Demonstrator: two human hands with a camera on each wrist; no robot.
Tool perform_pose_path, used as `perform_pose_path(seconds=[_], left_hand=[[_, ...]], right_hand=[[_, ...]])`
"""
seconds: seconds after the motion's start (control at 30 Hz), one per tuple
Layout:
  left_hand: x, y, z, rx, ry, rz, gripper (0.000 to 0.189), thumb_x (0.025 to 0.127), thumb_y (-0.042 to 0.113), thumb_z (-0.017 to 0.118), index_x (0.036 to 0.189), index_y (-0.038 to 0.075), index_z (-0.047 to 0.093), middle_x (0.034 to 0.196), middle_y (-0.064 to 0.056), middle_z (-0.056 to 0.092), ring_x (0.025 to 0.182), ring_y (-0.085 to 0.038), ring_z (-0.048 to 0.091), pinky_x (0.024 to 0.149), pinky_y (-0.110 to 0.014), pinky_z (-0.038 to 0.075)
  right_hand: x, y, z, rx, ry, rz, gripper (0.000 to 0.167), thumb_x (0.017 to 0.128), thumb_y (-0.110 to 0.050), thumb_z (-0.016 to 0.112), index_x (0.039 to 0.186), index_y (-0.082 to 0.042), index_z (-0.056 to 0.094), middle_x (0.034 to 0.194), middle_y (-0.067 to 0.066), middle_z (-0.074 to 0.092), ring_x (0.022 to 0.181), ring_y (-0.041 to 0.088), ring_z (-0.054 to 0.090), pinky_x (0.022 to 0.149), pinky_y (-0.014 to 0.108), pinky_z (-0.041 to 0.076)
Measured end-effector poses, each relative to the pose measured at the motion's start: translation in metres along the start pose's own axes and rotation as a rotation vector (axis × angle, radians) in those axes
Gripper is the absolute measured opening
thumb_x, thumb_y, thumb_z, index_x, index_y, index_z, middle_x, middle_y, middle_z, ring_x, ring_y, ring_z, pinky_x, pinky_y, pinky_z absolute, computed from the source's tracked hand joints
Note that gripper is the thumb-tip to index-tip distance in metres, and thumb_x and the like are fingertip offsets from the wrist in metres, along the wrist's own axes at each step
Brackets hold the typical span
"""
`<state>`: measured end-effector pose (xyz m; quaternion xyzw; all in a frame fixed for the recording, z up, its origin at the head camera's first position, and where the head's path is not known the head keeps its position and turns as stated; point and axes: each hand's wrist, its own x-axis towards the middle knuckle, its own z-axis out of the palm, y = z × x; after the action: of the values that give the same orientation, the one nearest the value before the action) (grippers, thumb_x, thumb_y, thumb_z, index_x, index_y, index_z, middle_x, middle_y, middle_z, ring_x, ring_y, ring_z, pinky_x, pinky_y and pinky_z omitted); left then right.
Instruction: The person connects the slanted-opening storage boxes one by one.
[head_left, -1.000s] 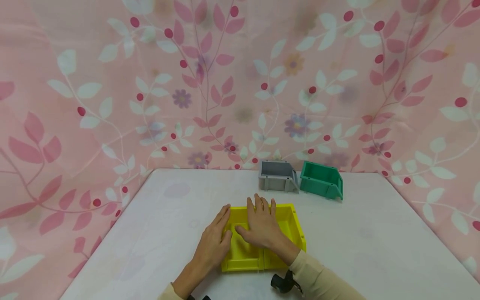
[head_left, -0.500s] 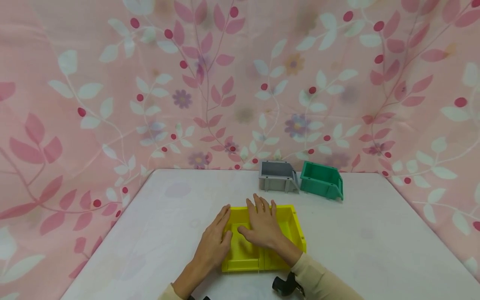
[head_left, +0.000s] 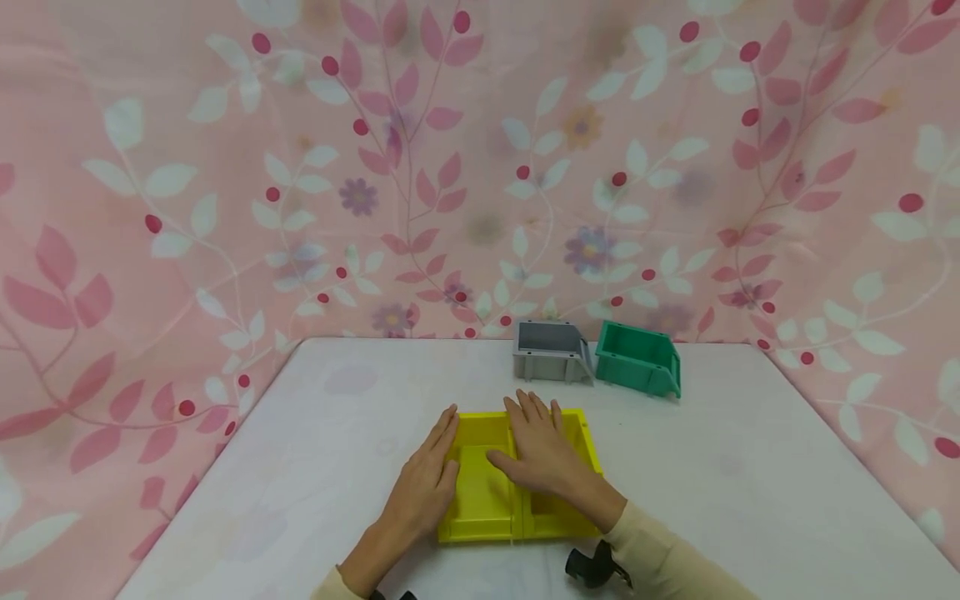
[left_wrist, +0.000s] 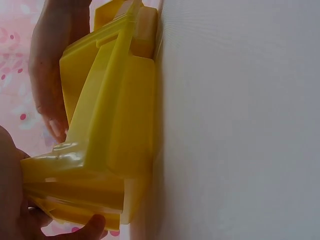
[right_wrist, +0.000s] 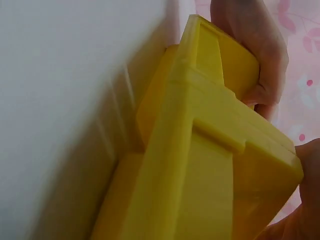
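Observation:
Two yellow bins stand side by side, the left bin (head_left: 480,500) touching the right bin (head_left: 562,527) along their adjoining walls. My left hand (head_left: 422,485) holds the left bin's outer side wall, its fingers along the outside and the thumb at the rim. In the left wrist view, a fingertip (left_wrist: 95,227) curls under the bin's edge. My right hand (head_left: 546,454) lies over the adjoining walls and the right bin, fingers straight and spread, thumb pointing left over the left bin. It covers part of the right bin's inside.
A grey bin (head_left: 551,364) and a green bin (head_left: 637,360) stand near the back edge of the white table (head_left: 337,433). Behind the table hangs a pink floral cloth (head_left: 480,208). A black wrist device (head_left: 592,565) shows below my right wrist.
My right hand has shifted a little to the right, uncovering more of the left bin and the adjoining walls. My left hand keeps its hold. The head view has shifted slightly.

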<state>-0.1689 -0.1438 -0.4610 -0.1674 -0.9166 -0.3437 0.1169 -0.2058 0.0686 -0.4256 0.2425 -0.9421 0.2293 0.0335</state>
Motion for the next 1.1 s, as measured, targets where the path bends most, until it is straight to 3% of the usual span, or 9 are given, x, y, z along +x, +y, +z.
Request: perform_pose_path(seconds=[0.17, 0.47, 0.8, 1.1], left_hand=[[0.001, -0.002, 0.0, 0.006, -0.026, -0.013, 0.06, 0.106, 0.009, 0.046, 0.163, 0.002, 0.03, 0.171, 0.003, 0.017, 0.153, -0.02, 0.027, 0.119, -0.049, 0.029], [0.002, -0.001, 0.0, 0.013, -0.046, -0.015, 0.06, 0.106, 0.009, 0.045, 0.164, 0.003, 0.028, 0.172, 0.003, 0.016, 0.153, -0.019, 0.025, 0.12, -0.048, 0.028], [0.001, -0.001, 0.0, 0.022, -0.04, -0.022, 0.059, 0.106, 0.011, 0.046, 0.162, 0.002, 0.032, 0.171, 0.002, 0.018, 0.154, -0.016, 0.023, 0.12, -0.045, 0.028], [0.002, -0.002, 0.001, 0.016, -0.022, -0.009, 0.059, 0.105, 0.009, 0.045, 0.162, 0.001, 0.032, 0.171, 0.001, 0.019, 0.154, -0.018, 0.024, 0.119, -0.048, 0.028]], right_hand=[[-0.003, 0.003, -0.005, -0.077, -0.036, 0.003, 0.083, 0.098, -0.047, 0.065, 0.157, 0.005, 0.038, 0.162, 0.025, 0.034, 0.151, 0.044, 0.026, 0.121, 0.065, 0.01], [-0.006, 0.015, -0.032, -0.042, -0.028, -0.035, 0.083, 0.098, -0.045, 0.067, 0.16, 0.0, 0.036, 0.167, 0.022, 0.025, 0.154, 0.041, 0.019, 0.122, 0.062, 0.013], [0.011, 0.042, -0.073, 0.124, -0.083, -0.048, 0.068, 0.102, -0.034, 0.067, 0.158, -0.004, 0.042, 0.159, 0.019, 0.042, 0.145, 0.041, 0.039, 0.115, 0.063, 0.032], [0.029, 0.067, -0.096, 0.146, -0.06, -0.153, 0.055, 0.104, -0.018, 0.064, 0.152, 0.002, 0.047, 0.153, 0.024, 0.049, 0.134, 0.044, 0.051, 0.107, 0.062, 0.043]])
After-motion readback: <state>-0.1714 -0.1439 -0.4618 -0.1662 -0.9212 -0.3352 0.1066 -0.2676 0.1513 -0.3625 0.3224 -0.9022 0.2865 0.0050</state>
